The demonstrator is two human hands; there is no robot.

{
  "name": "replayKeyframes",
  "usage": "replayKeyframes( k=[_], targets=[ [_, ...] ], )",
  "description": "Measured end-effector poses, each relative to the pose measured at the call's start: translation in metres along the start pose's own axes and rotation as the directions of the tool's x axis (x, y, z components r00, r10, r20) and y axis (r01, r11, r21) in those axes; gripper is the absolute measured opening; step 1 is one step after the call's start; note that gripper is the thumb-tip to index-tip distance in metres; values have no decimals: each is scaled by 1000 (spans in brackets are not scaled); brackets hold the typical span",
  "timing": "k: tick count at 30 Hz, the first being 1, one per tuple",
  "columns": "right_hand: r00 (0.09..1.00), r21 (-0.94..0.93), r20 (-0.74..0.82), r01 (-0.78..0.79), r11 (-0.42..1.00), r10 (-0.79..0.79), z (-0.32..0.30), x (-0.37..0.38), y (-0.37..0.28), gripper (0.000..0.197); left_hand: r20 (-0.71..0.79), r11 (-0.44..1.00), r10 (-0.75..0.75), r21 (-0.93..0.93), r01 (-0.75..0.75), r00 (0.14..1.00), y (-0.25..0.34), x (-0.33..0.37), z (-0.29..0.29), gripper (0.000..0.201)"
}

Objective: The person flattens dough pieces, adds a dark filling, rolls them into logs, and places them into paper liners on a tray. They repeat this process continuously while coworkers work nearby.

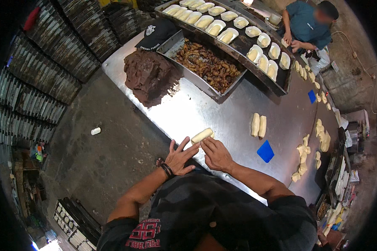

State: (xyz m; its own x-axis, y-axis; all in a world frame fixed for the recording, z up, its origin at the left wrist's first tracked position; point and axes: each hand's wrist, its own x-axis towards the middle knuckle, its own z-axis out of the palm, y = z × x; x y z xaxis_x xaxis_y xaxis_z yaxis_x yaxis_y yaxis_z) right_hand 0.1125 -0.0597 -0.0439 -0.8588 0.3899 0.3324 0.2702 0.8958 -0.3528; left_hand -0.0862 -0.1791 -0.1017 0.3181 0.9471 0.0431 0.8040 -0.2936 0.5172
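Observation:
A pale, smooth dough roll (202,135) lies on the metal table near its front edge. My left hand (181,159) has its fingers stretched and spread, the tips close to the roll's near side. With bent fingers held together, my right hand (216,154) grips the roll's near right side; its fingertips are partly hidden. Two more dough rolls (259,125) lie side by side to the right, beyond a blue flat scraper (265,151). Left of the far trays sits a big brown mass of filling (148,77).
A metal tray (222,97) holds glistening brown pieces. Behind it, a long dark tray (255,77) carries dough in white paper cups. Dough pieces (303,157) line the table's right side. A co-worker (308,25) handles dough at the far right. Stacked pans (33,69) stand left.

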Motion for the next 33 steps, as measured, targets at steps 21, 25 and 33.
replayKeyframes(
  k=[21, 25, 33],
  targets=[
    [901, -158, 300, -276, 948, 313, 20, 56, -2, 43, -109, 916, 384, -79, -393, 917, -37, -21, -39, 27],
    [912, -276, 128, -346, 897, 391, 37, 7, -41, 47, -334, 965, 58, -223, -139, 941, -80, -77, -63, 17],
    [918, -251, -171, -391, 885, 357, 48, 60, -4, 59, -454, 970, 4, -213, -113, 891, -68, -31, -79, 14]
  ],
)
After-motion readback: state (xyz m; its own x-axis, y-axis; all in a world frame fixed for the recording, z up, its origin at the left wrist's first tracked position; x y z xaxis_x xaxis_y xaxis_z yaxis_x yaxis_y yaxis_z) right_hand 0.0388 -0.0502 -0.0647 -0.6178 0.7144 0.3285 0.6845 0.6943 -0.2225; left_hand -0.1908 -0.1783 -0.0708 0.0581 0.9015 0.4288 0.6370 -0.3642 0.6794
